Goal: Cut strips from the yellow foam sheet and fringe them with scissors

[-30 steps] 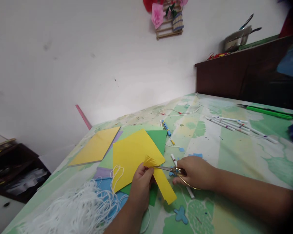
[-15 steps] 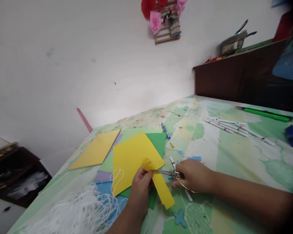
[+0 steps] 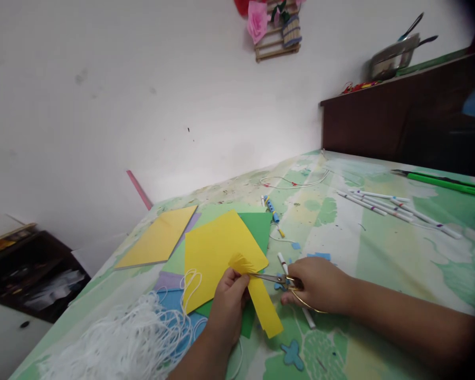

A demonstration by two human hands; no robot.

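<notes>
Long yellow paper strip, one end cut to a fringe (image 3: 265, 311): held up in front of me, just over the near right edge of a flat yellow paper sheet (image 3: 217, 237). My left hand (image 3: 230, 295) has it below the fringe, thumb and fingers closed in a pinch. My right hand (image 3: 324, 282) is curled around the gold-coloured handles of metal scissors (image 3: 271, 277), blades pointing left, tips at the strip beside my left thumb. Gap between blades: cannot tell.

Risks, as I judge them: thumb sits close to the tips, so a slip could nick it; too deep a snip could sever the fringe; a loose pinch would let the paper twist.

Around: white marker pen (image 3: 282, 261) lies partly under my right hand, likeliest obstruction. Tangled white string heap (image 3: 119, 343) near left, a loop over the yellow sheet, could snag my left wrist. Blue flower-like cutout (image 3: 292, 354) near, other white pens (image 3: 362, 203) far right, all on the green-patterned surface (image 3: 372, 253).
</notes>
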